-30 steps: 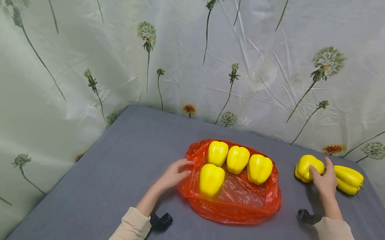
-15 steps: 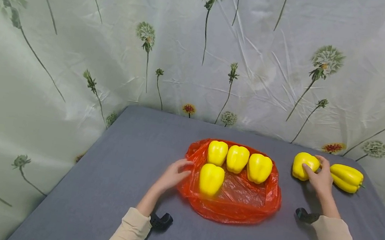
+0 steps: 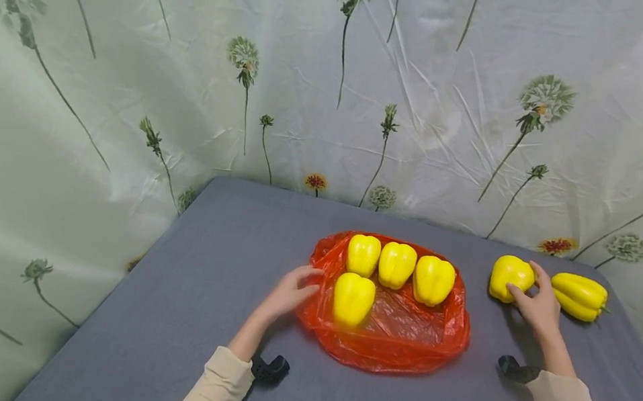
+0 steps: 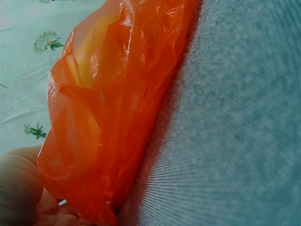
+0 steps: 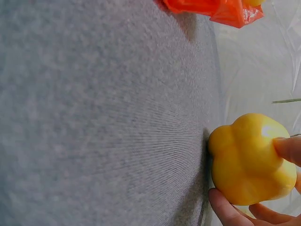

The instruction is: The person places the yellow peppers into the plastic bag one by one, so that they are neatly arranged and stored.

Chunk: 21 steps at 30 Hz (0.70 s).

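My right hand (image 3: 540, 309) grips a yellow bell pepper (image 3: 512, 278) at the right of the table. In the right wrist view, fingers and thumb wrap the same bell pepper (image 5: 249, 160), which sits close against the grey cloth. My left hand (image 3: 286, 295) rests at the left rim of a red plastic bag (image 3: 392, 355), its fingers fairly straight with a gap to the thumb. The left wrist view has the bag (image 4: 113, 117) partly covering those fingers. Inside the spread bag, three bell peppers (image 3: 397, 265) stand in a back row and one bell pepper (image 3: 353, 300) in front.
Just right of my right hand lies a long yellow pepper (image 3: 580, 297) with a green stem. Grey cloth (image 3: 218, 241) covers the table, and a floral curtain (image 3: 287, 88) hangs behind and to the left. Black wrist devices (image 3: 270, 370) sit at both wrists.
The right hand and its bell pepper shifted slightly left, away from the long pepper, then settled back a touch to the right. The left hand and the bag stayed still.
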Available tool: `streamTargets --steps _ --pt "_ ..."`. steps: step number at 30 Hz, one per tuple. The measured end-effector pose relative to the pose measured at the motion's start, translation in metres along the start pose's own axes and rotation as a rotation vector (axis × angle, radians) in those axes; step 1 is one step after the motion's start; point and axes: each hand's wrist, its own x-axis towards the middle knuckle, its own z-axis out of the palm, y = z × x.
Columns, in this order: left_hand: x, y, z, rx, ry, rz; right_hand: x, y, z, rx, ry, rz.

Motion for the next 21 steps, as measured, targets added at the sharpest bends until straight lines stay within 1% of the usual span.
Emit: streamTargets --steps 7,9,10,14,16,21 --pt "0.000 0.000 0.000 0.000 0.000 0.009 -0.011 -0.003 0.000 -0.019 0.041 -0.026" --pt "-0.004 0.010 -0.002 -0.014 0.004 0.001 -0.014 -0.005 -0.001 -0.029 0.048 -0.026" --pt "-0.003 0.010 -0.002 -0.015 0.007 -0.003 -0.015 -0.005 -0.001 -0.031 0.050 -0.026" --pt "-0.002 0.008 -0.001 -0.029 0.011 -0.016 -0.020 -0.007 -0.003 -0.049 0.072 -0.015" --pt "0.002 -0.002 0.001 -0.026 0.011 -0.009 -0.024 -0.008 -0.004 -0.045 0.085 -0.020" --pt "0.002 -0.004 0.001 -0.025 -0.004 0.000 -0.033 -0.010 -0.005 -0.016 0.107 -0.038"
